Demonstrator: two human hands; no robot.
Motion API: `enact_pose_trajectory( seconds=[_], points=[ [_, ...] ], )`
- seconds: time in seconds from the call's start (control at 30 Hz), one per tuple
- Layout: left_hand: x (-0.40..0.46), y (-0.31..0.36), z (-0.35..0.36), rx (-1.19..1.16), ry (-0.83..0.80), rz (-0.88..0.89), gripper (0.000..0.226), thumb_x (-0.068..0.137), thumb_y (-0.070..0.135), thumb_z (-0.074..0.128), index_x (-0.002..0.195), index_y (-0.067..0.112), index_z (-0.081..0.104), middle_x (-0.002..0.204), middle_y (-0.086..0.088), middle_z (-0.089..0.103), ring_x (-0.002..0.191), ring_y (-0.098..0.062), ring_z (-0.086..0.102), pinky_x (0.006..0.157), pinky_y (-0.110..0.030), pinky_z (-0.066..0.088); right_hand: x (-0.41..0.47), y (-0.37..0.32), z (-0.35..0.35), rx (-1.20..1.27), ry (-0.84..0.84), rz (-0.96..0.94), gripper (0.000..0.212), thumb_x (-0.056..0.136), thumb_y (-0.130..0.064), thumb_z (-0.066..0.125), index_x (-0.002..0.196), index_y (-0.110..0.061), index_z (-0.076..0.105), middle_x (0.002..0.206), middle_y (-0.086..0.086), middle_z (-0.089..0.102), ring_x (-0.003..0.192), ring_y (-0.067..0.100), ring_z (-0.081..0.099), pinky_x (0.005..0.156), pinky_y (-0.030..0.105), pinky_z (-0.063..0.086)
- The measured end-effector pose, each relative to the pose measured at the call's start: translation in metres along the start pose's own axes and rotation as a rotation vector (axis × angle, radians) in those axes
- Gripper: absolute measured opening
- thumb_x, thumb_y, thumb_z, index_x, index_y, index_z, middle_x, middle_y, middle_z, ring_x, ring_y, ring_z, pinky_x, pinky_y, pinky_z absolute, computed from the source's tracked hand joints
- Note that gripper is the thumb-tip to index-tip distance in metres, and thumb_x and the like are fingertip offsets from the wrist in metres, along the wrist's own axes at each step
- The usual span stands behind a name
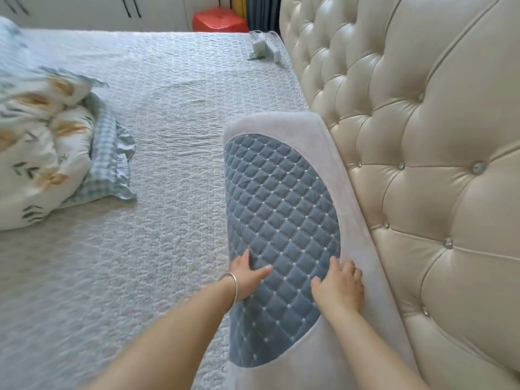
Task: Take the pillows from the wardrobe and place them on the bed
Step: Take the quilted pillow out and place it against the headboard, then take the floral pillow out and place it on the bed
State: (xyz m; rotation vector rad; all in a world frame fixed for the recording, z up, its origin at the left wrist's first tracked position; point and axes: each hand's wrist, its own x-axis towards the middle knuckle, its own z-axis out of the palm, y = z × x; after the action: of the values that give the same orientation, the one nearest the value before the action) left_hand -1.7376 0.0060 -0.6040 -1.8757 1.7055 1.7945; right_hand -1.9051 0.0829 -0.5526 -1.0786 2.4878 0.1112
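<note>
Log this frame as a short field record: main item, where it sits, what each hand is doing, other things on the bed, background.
main item: grey pillow with a blue quilted panel
position: on the bed, its long edge against the tufted headboard
left hand: flat on the blue panel, thumb over the pillow's left edge, bracelet on the wrist
right hand: palm down on the pillow, fingers spread, no closed grip
also on bed: floral bedding bundle on a checked pillow; small white items near the headboard, blurred
background: white wardrobe doors, red object
</note>
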Motion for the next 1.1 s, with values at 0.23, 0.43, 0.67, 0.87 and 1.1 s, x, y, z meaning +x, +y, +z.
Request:
enact_pose_trajectory(
  seconds=[0.23, 0.43, 0.67, 0.87, 1.1],
  points=[
    [-0.130, 0.007, -0.076, -0.225, 0.061, 0.124, 0.045, 0.090, 0.026, 0.058, 0.132, 0.009, 0.050, 0.120, -0.010, 0.062, 0.104, -0.019, 0.060, 0.067, -0.019, 0.044, -0.118, -0.084, -0.048, 0.205, -0.203, -0.231, 0.022, 0.090, -0.028, 0.042, 0.090, -0.020, 0.063, 0.109, 0.007, 0.068, 0.100, 0.027, 0.060, 0.073, 0.030, 0.040],
    [-0.254, -0.032, -0.171, -0.176, 0.342, 0.179, 0.032, 0.090, 0.027, 0.056, 0.121, 0.018, 0.058, 0.108, -0.001, 0.064, 0.097, -0.016, 0.063, 0.074, -0.020, 0.049, -0.221, -0.181, -0.095, 0.269, -0.139, -0.511, 0.028, 0.091, -0.030, 0.042, 0.096, -0.016, 0.066, 0.100, 0.006, 0.069, 0.094, 0.026, 0.060, 0.069, 0.031, 0.040],
    [-0.408, -0.133, -0.255, -0.314, 0.798, 0.091, 0.029, 0.089, 0.022, 0.055, 0.118, 0.022, 0.058, 0.106, -0.002, 0.065, 0.094, -0.016, 0.060, 0.086, -0.032, 0.050, -0.370, -0.282, -0.088, 0.390, -0.281, -0.841, 0.027, 0.090, -0.028, 0.048, 0.093, -0.011, 0.069, 0.093, 0.009, 0.070, 0.088, 0.026, 0.063, 0.075, 0.037, 0.050],
    [-0.538, -0.239, -0.299, -0.392, 1.095, -0.016, 0.036, 0.090, 0.023, 0.054, 0.126, 0.024, 0.052, 0.103, 0.005, 0.059, 0.090, -0.011, 0.058, 0.078, -0.027, 0.047, -0.513, -0.351, -0.045, 0.361, -0.399, -1.085, 0.028, 0.093, -0.033, 0.045, 0.112, -0.020, 0.063, 0.104, 0.002, 0.066, 0.086, 0.016, 0.055, 0.072, 0.028, 0.043],
    [-0.665, -0.380, -0.357, -0.325, 1.337, -0.179, 0.045, 0.090, 0.033, 0.053, 0.134, 0.024, 0.044, 0.129, 0.004, 0.050, 0.110, -0.013, 0.051, 0.097, -0.034, 0.044, -0.679, -0.452, 0.017, 0.263, -0.503, -1.349, 0.036, 0.091, -0.043, 0.048, 0.121, -0.024, 0.055, 0.109, 0.000, 0.063, 0.096, 0.022, 0.061, 0.083, 0.039, 0.052]
  ],
)
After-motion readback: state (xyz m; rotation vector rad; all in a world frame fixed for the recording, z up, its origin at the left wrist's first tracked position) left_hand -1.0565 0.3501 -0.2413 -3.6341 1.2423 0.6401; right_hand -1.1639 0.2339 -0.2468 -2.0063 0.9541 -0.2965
